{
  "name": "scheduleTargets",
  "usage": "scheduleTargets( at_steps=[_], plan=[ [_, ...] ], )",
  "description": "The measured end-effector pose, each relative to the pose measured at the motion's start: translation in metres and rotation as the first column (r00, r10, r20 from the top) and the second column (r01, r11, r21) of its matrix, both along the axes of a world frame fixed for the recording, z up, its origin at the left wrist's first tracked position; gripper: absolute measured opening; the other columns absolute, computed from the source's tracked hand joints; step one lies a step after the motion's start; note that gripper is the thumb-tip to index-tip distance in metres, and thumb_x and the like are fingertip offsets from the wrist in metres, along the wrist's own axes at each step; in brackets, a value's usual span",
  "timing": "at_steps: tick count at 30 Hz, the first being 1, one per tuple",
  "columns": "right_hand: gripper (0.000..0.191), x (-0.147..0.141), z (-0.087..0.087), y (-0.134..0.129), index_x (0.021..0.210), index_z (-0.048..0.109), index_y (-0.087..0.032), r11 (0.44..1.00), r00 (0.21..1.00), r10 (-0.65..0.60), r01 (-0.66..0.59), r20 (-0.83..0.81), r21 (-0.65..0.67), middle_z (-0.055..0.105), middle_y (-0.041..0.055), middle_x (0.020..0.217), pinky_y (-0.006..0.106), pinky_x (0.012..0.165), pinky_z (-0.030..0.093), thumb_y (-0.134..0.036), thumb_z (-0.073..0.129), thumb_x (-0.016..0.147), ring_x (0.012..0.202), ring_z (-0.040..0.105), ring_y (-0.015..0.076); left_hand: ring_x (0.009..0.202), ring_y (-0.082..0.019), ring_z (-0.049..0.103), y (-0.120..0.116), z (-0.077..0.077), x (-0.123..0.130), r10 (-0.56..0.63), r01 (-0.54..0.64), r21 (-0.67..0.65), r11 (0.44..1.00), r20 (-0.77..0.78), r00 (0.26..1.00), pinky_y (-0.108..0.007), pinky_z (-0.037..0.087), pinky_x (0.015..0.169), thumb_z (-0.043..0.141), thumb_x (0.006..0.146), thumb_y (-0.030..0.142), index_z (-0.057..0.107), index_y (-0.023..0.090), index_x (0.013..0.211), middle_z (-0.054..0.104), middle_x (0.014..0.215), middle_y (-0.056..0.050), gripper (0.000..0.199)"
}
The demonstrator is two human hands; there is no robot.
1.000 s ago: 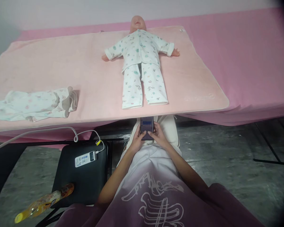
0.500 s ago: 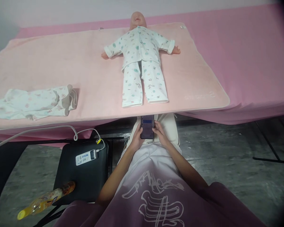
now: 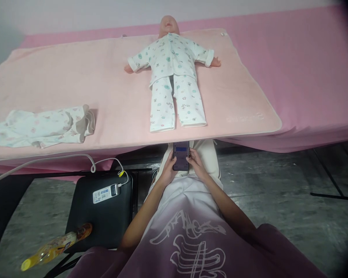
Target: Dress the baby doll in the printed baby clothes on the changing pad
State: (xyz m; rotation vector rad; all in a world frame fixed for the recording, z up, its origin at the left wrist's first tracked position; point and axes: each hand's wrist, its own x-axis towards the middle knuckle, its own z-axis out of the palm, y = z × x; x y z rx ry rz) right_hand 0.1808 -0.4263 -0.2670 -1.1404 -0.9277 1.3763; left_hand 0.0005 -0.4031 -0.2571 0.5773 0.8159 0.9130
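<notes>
A dark smartphone (image 3: 181,158) with a lit screen is held over my lap, just below the table's front edge. My left hand (image 3: 168,170) grips its left side, thumb by the screen. On its right side my right hand (image 3: 196,162) is closed round the edge. The phone's far end lies close under the table edge. Beyond it, a baby doll (image 3: 174,58) lies on its back, head away from me and arms spread. It wears a white patterned jacket and white patterned trousers (image 3: 189,104). Neither hand touches the doll.
The doll lies on a pale pink mat (image 3: 113,88) over a pink tablecloth (image 3: 295,69). Folded baby clothes (image 3: 43,125) lie at the left. A black stool (image 3: 104,220) beside me carries a white power bank (image 3: 106,193) with a cable and a yellow-capped bottle (image 3: 56,247).
Both hands keep their hold on the phone. Only a very slight shift of the view shows; the doll and clothes stay where they were.
</notes>
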Motion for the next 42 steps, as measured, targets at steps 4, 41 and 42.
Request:
scheduleTargets(
  at_steps=[4, 41, 42],
  plan=[
    [0.077, -0.006, -0.006, 0.002, 0.157, 0.058, -0.031, 0.999, 0.999, -0.032, 0.032, 0.041, 0.004, 0.073, 0.0114, 0.144, 0.045, 0.117, 0.058, -0.07, 0.085, 0.096, 0.13, 0.07, 0.0299, 0.173, -0.039, 0.051, -0.002, -0.001, -0.003, -0.018, 0.019, 0.028, 0.999, -0.034, 0.999, -0.055, 0.043, 0.144, 0.1, 0.091, 0.037, 0.06, 0.033, 0.175, 0.062, 0.178, -0.01, 0.093],
    [0.09, -0.003, -0.011, -0.003, 0.175, 0.046, -0.032, 0.997, 0.996, 0.058, -0.061, 0.073, 0.048, 0.065, 0.012, 0.162, 0.051, 0.13, 0.053, -0.072, 0.078, 0.101, 0.143, 0.065, 0.0324, 0.169, -0.036, 0.056, -0.002, -0.005, -0.007, -0.02, 0.019, 0.009, 1.0, 0.044, 0.999, -0.052, 0.047, 0.141, 0.096, 0.095, 0.038, 0.058, 0.035, 0.177, 0.065, 0.175, -0.01, 0.091],
    [0.087, -0.001, -0.011, -0.002, 0.175, 0.047, -0.032, 0.996, 0.996, 0.068, -0.071, 0.064, 0.048, 0.066, 0.0115, 0.162, 0.051, 0.13, 0.052, -0.071, 0.077, 0.102, 0.144, 0.065, 0.0325, 0.167, -0.036, 0.058, -0.002, -0.004, -0.007, -0.026, 0.026, 0.009, 1.0, 0.057, 0.998, -0.052, 0.048, 0.14, 0.095, 0.095, 0.038, 0.058, 0.034, 0.178, 0.066, 0.174, -0.01, 0.091]
  ],
)
